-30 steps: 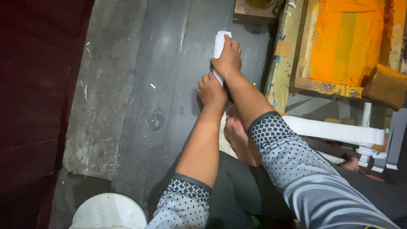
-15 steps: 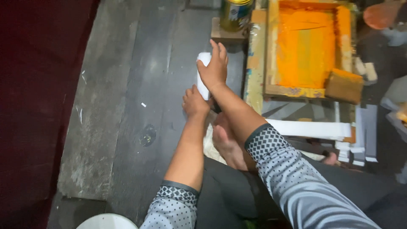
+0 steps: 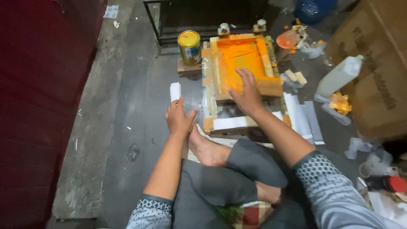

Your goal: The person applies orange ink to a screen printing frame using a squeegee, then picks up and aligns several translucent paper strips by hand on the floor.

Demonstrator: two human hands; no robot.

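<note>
While the person sits cross-legged on the dark floor [image 3: 140, 97], the right hand [image 3: 248, 95] lies flat and open, fingers spread, on the near edge of the wooden printing frame [image 3: 207, 80], its fingertips over the orange ink-covered screen [image 3: 239, 57]; it grips nothing. The left hand [image 3: 179, 118] rests on the floor just left of the frame, fingers loosely curled with nothing in them, and a small white strip of paper [image 3: 174, 91] lies just beyond its fingertips, apart from them or barely touching; which cannot be told. A longer white strip [image 3: 237, 122] lies across the frame's near end, below the right wrist. The person's bare foot [image 3: 207, 148] lies between the two forearms.

Beyond the frame's far left corner stands a round yellow tin [image 3: 189, 46] with a coloured label band, set on a small wooden block [image 3: 186, 68]. To the right of the frame lie several white strips [image 3: 303, 116], and farther right a white plastic bottle [image 3: 339, 76] lies tilted near a large brown cardboard box [image 3: 373, 63]. A scrap of orange-stained material [image 3: 340, 103] sits below the bottle.

The floor is worn grey planking. A dark red wall [image 3: 42, 85] runs along the left side.
</note>
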